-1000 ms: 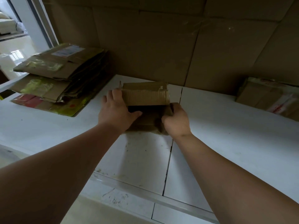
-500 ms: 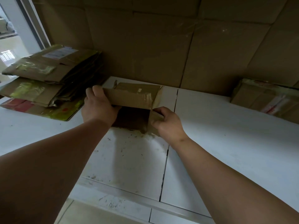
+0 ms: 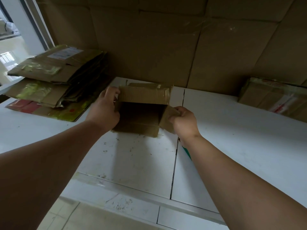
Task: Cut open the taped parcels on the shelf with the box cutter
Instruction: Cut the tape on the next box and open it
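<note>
A small brown cardboard parcel (image 3: pixel 142 97) stands on the white shelf (image 3: pixel 232 130), its near end open and dark inside. My left hand (image 3: pixel 104 108) grips the parcel's left side, fingers curled over the upper left corner. My right hand (image 3: pixel 184 122) pinches the right-hand flap (image 3: pixel 167 120), which is folded outward. A thin green object (image 3: pixel 186 151) peeks out from under my right forearm on the shelf; what it is I cannot tell. A second taped parcel (image 3: pixel 274 98) sits at the far right against the back wall.
A stack of flattened cardboard boxes (image 3: pixel 54 77) lies at the left on the shelf. Large cardboard sheets (image 3: pixel 166 47) line the back wall. The shelf's front edge (image 3: pixel 132 190) runs below my arms, with a seam down the middle.
The right-hand flap has been pulled further outward by my right hand, and the open end now shows wider. My left hand has shifted up along the parcel's left side.
</note>
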